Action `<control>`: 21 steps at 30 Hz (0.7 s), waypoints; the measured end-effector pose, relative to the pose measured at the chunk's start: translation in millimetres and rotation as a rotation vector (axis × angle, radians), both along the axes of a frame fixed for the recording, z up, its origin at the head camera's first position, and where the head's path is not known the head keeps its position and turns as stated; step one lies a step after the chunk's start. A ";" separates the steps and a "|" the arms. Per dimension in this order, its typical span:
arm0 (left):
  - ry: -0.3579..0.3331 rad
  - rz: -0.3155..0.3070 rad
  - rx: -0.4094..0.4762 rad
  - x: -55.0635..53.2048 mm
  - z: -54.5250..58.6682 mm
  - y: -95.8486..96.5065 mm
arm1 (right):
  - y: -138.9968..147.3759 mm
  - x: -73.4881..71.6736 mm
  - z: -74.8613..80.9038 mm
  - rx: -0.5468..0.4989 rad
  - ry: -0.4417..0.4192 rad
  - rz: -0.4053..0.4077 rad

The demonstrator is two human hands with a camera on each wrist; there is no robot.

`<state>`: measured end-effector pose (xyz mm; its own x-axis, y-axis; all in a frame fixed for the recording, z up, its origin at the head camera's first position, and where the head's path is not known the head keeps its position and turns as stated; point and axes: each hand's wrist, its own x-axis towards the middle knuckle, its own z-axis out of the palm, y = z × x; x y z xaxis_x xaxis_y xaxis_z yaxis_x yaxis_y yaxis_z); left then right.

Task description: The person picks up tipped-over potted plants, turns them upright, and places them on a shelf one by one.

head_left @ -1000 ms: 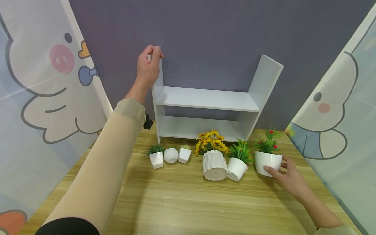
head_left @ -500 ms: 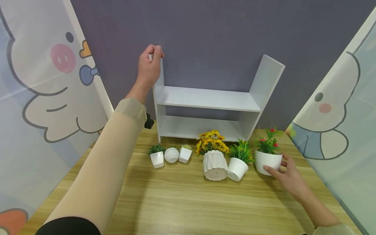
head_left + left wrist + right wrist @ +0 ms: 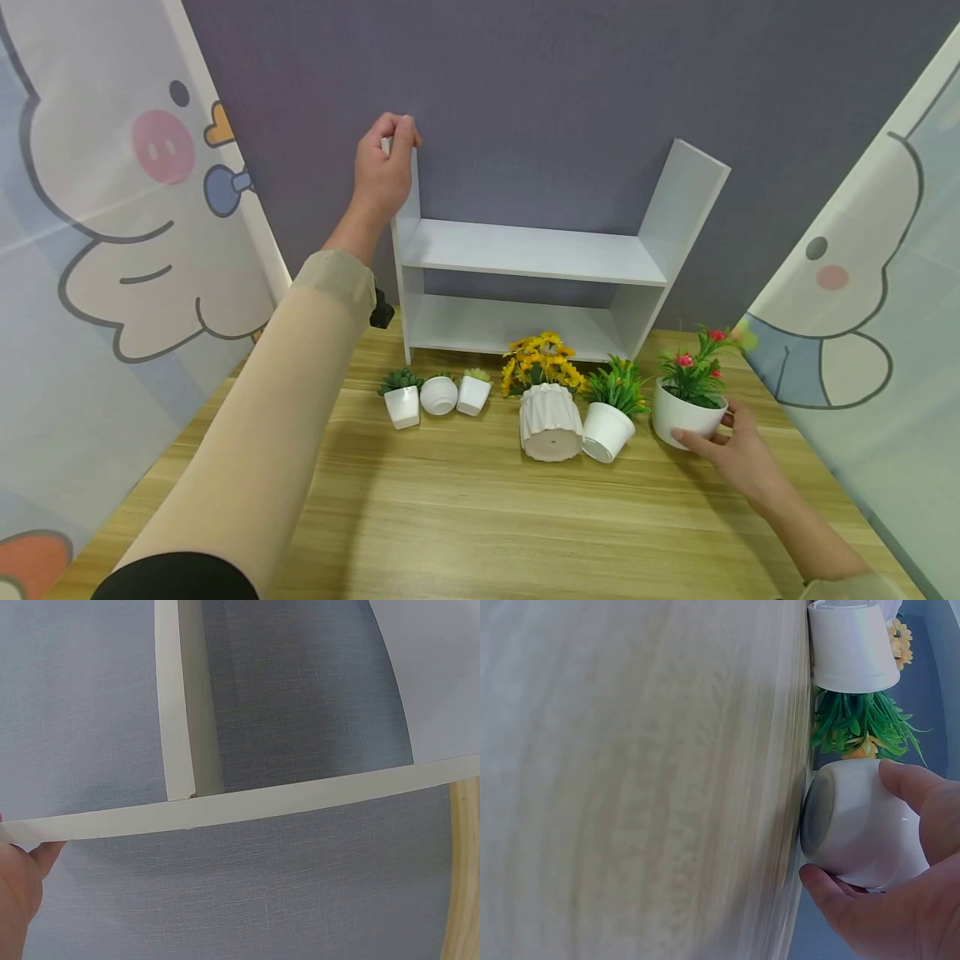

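My left hand (image 3: 384,171) grips the top of the left side panel of a white two-tier shelf (image 3: 540,250). In the left wrist view, the thumb and fingers wrap the end of that panel (image 3: 247,804). At the right, my right hand (image 3: 738,454) holds a round white flowerpot (image 3: 684,418) with green leaves and red flowers (image 3: 693,371). The right wrist view shows thumb and fingers on either side of the pot (image 3: 862,821), its base close to the wooden table. The pot stands nearly upright, tipped slightly toward me.
Lying in front of the shelf are a ribbed white pot (image 3: 551,423) with yellow flowers and a white pot (image 3: 607,432) with green leaves. Three small succulent pots (image 3: 438,396) lie left of them on the wooden table (image 3: 465,525). A grey wall (image 3: 540,100) rises behind.
The flowerpot in my right hand has tipped, so its rim and the leaves inside now show, with the flowers shifted right. My left hand stays on the panel.
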<state>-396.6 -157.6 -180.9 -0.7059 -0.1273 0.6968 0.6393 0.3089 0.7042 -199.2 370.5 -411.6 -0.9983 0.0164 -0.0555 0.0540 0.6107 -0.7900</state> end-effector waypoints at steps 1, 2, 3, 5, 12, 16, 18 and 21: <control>-0.001 0.000 -0.001 0.7 -0.1 0.2 | -0.2 -0.4 0.1 0.007 0.000 -0.002; -0.003 -0.001 -0.001 1.0 -0.2 0.3 | -0.5 -0.8 0.4 0.009 -0.001 -0.001; -0.006 -0.001 -0.002 1.6 -0.3 0.5 | -0.8 -1.1 0.6 0.016 -0.002 -0.003; -0.014 -0.003 0.001 2.4 -0.5 1.0 | -1.5 -1.2 0.8 0.027 -0.013 -0.006; -0.013 0.004 -0.011 3.6 -0.4 1.4 | -4.0 0.4 -0.1 0.053 -0.043 -0.014; -0.010 0.007 -0.010 2.9 -0.5 1.1 | -4.7 -0.4 -1.2 0.069 -0.026 -0.015; -0.014 0.006 -0.004 2.1 -0.6 0.7 | -5.0 -0.5 -1.2 0.092 -0.023 -0.017; -0.014 0.005 -0.003 1.5 -1.1 0.2 | -5.9 -0.1 -1.3 0.126 -0.025 -0.028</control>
<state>-395.1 -157.4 -181.9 -0.7147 -0.1289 0.6874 0.6281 0.3141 0.7120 -199.3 364.6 -412.9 -0.9957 0.0528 -0.0757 0.0909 0.7031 -0.7053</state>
